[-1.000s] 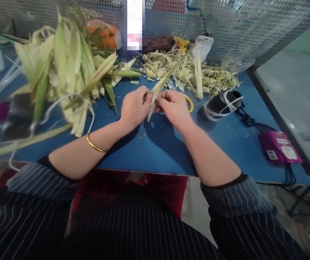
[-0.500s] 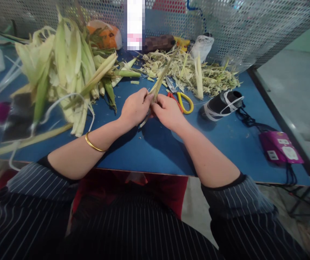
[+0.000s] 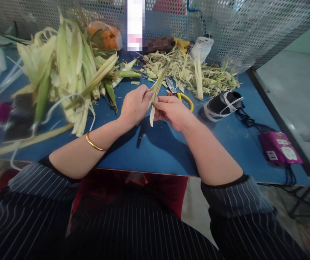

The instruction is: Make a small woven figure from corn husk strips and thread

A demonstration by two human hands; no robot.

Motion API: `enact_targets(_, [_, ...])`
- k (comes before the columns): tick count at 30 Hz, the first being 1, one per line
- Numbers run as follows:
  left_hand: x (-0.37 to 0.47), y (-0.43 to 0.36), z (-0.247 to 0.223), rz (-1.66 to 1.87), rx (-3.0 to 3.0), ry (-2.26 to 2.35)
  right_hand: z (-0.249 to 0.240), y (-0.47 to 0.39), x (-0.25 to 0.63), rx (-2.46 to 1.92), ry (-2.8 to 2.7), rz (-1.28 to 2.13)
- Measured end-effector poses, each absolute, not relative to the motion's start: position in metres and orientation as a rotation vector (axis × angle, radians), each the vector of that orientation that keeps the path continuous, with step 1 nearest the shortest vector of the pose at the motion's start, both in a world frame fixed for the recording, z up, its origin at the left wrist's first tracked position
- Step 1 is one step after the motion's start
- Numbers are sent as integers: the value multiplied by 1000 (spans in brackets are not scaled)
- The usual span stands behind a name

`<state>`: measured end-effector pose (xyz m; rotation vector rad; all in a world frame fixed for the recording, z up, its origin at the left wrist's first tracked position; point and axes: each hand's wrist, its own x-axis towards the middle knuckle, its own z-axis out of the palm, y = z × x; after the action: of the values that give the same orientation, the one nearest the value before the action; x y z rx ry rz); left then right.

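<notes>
My left hand (image 3: 136,104) is closed, thumb and fingers pinching a bundle of corn husk strips (image 3: 160,79) over the blue table (image 3: 160,155). Beside it, my right hand (image 3: 172,110) grips the lower part of the same strips between thumb and forefinger. A pale flat end hangs below the pinch, while the long ends slant up and away. Scissors (image 3: 185,101) with a yellow and a red handle lie just beyond my right hand, which hides part of them. At the left rises a big pile of green and pale corn husks (image 3: 70,61).
Shredded husk scraps (image 3: 217,77) are heaped at the back. To the right stand a black cylinder wrapped in white cord (image 3: 221,104) and a purple power strip (image 3: 279,146). An orange package (image 3: 104,35) sits before the perforated metal screen (image 3: 233,32). A white cable (image 3: 60,99) crosses the husks.
My right hand has shifted slightly right and turned, covering more of the scissors' red handle. The lower end of the husk strips now hangs as a wider pale piece. The left hand barely moved.
</notes>
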<state>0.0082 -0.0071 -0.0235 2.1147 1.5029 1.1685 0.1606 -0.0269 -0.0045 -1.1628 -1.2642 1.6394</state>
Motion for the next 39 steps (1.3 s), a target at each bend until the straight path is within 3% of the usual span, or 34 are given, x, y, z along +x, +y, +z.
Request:
enact_targets(9, [6, -5, -22, 1181, 2106, 1545, 3, -24, 166, -1169, -1281, 1620])
enact_targets(20, [15, -20, -18, 1111, 2165, 1532, -8, -20, 161, -1258, -1284, 1230])
enact_targets(39, [12, -12, -19, 1118, 2115, 1552, 2, -24, 165, -1268, -1326, 1293])
